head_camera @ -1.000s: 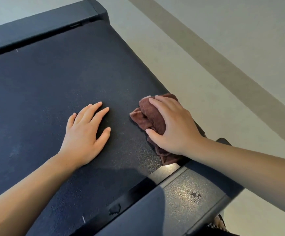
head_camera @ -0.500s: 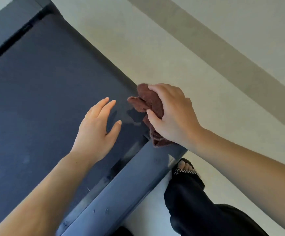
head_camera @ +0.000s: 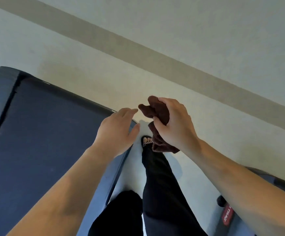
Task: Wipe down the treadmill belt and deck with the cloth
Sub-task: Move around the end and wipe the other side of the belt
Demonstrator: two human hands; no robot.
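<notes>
Cloth [head_camera: 157, 113] in right hand [head_camera: 175, 126]

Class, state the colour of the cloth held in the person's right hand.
The cloth is plain dark reddish brown, best seen in the head view.

We see a cloth [head_camera: 157, 111] of soft, dark brown towelling with a fuzzy nap. The treadmill belt [head_camera: 44, 133] looks dark, matt and faintly grained. The deck rail [head_camera: 116, 172] is smoother, with a dull sheen. The floor [head_camera: 87, 53] is pale and matt. The trousers [head_camera: 160, 193] are plain black fabric.
</notes>
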